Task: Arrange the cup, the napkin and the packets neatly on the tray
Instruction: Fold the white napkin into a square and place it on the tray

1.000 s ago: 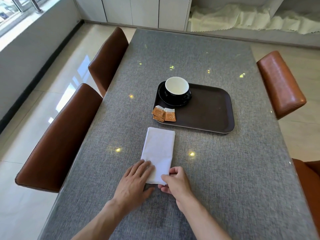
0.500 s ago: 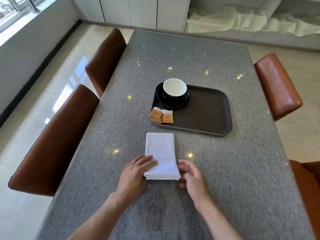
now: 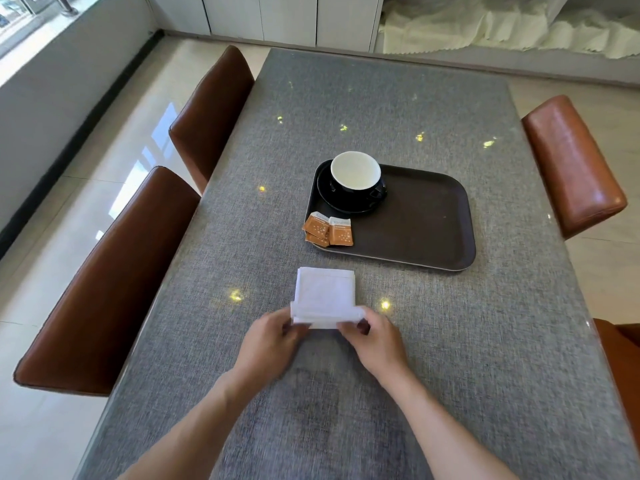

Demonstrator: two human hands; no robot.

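Note:
A folded white napkin point(image 3: 323, 295) lies on the grey table, in front of the tray. My left hand point(image 3: 268, 342) pinches its near left corner and my right hand point(image 3: 375, 341) pinches its near right corner, lifting the near edge slightly. The dark brown tray point(image 3: 426, 220) sits beyond it. On the tray's far left corner stands a black cup with a white inside point(image 3: 356, 174) on a black saucer point(image 3: 323, 192). Two orange packets point(image 3: 329, 230) lie side by side at the tray's near left corner, the left one overlapping the rim.
The grey table point(image 3: 450, 341) is long and narrow. Two brown leather chairs point(image 3: 114, 271) stand along its left side, and another chair point(image 3: 571, 161) at the right. A further chair edge point(image 3: 620, 358) shows at the near right.
The napkin was folded shorter. Both hands moved from resting beside it to gripping its near corners, and the near edge came up off the table.

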